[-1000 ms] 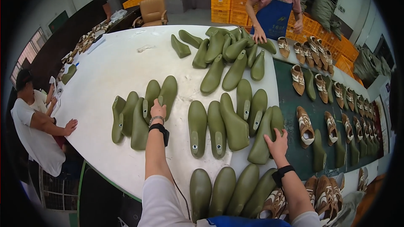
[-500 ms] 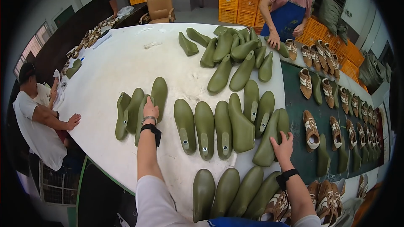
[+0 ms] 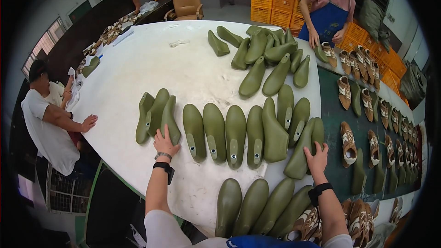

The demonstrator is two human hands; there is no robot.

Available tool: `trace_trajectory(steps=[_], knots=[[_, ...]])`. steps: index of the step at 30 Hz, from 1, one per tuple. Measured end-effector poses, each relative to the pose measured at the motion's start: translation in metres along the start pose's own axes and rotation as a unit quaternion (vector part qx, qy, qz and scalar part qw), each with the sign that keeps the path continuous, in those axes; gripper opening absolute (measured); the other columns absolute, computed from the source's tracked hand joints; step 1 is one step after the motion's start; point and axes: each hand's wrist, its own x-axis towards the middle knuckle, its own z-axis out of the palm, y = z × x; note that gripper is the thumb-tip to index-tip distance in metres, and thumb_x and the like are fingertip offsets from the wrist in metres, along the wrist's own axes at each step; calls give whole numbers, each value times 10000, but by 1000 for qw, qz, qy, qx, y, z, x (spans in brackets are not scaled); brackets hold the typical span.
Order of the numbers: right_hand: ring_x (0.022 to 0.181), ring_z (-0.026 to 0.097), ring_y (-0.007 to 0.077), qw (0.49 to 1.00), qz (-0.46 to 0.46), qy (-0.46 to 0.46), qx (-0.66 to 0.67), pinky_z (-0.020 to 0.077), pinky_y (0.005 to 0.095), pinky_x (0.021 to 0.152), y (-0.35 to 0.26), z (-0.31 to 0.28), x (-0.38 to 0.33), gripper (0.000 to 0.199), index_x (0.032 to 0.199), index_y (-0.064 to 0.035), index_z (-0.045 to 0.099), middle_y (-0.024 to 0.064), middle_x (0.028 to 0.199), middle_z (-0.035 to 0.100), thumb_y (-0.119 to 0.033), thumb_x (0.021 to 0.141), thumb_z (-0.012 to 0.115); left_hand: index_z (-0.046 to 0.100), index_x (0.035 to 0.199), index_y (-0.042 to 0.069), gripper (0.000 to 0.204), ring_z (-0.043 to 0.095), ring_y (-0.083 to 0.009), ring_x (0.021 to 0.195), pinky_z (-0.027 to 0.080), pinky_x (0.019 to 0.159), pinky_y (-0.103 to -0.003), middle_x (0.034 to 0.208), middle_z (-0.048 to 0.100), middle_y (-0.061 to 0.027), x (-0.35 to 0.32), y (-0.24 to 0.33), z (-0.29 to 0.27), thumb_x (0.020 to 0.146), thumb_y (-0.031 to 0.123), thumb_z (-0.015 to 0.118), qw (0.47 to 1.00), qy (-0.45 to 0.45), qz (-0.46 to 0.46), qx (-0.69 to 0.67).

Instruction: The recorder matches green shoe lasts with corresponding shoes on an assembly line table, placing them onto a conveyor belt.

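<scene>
My left hand point(image 3: 166, 147) grips the lower end of a green shoe last point(image 3: 170, 118), with its fingertips against the sides. Two more lasts point(image 3: 154, 115) stand close together just left of it. My right hand point(image 3: 317, 157) is closed on the right end of the row, its fingers around the lower part of a green last point(image 3: 302, 149) and touching a second last point(image 3: 317, 131) beside it. Between my hands runs a row of several green lasts point(image 3: 214, 133), toes pointing away, some showing metal-lined holes in their heels.
The white table point(image 3: 128, 71) bears a heap of lasts point(image 3: 268, 50) at its far right. More lasts point(image 3: 250, 206) lie close to me. On the right, a green board point(image 3: 328, 96) carries brown-and-white shoes point(image 3: 347, 142) and lasts. One person point(image 3: 328, 14) stands far right, another point(image 3: 53, 119) at left.
One last from the left group now stands at the left end of the middle row. My left hand has shifted down onto another last's end. My right hand stays at its lasts.
</scene>
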Motion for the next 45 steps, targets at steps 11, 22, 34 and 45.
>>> trace_trajectory(steps=[11,22,34,45], knots=[[1104,452,371,1000,6,1,0,425,438,877,0,3,4,575,1178,-121,539,172,1296,358,-469,734,650,225,1408,54,714,569,-117,911,452,798,-260,1146,558,-127,-20,-49,23,801,108,597,753,-279,-142,-578],[1113,465,362,1000,7,-6,-29,419,417,885,-1,0,-4,556,1170,-109,543,186,1292,378,-473,759,629,537,1022,-26,427,573,-413,914,464,802,-447,946,605,-255,76,-83,13,763,290,660,973,-58,-207,-85],[1105,471,370,1000,12,7,-11,438,432,872,4,8,8,624,1182,-130,551,181,1292,391,-555,730,609,555,884,-47,362,578,-438,711,445,614,-474,752,603,-255,-193,-52,-80,794,298,618,980,-47,-152,-115],[1115,459,361,1000,14,-13,-18,448,426,864,-3,7,7,645,1214,-144,524,164,1307,367,-581,743,578,539,1109,2,423,632,-339,700,491,601,-368,805,633,-206,-312,62,-127,759,196,678,927,-209,-60,-304]])
